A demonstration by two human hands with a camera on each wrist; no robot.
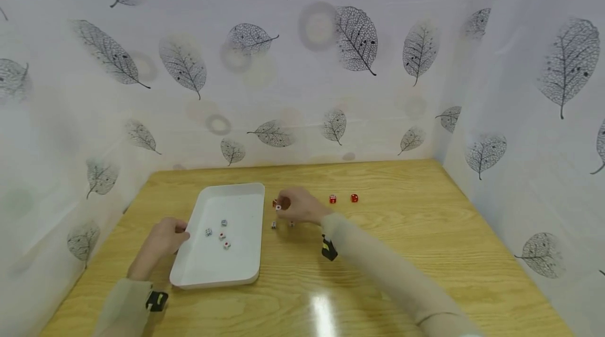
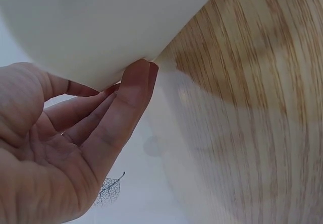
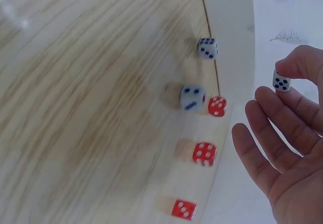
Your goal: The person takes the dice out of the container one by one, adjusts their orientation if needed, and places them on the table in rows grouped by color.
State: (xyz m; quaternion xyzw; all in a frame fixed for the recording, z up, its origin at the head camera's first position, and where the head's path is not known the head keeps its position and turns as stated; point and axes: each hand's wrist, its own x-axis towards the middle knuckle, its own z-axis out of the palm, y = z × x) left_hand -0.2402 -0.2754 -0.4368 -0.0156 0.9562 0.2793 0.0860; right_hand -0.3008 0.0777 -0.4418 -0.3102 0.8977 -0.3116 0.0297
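Note:
My right hand (image 1: pixel 302 206) pinches a white die (image 3: pixel 281 81) with dark pips between thumb and index finger, above the wooden table to the right of a white tray. In the right wrist view its other fingers are spread out, away from the die. At the tray's left side, my left hand (image 1: pixel 165 237) grips the edge of the tray (image 1: pixel 212 269); its fingers (image 2: pixel 136 85) press against the outer wall in the left wrist view. Several white dice (image 1: pixel 224 223) lie inside the tray. Below my right hand, two more white dice (image 3: pixel 193 98) rest on the table.
Three red dice stand on the table: one red die (image 3: pixel 217 106) beyond my right hand, another (image 1: pixel 333 199) and a third (image 1: pixel 354 198) farther right. Leaf-patterned white curtains (image 1: pixel 283 85) enclose the wooden table (image 1: pixel 402 221) at the back and sides.

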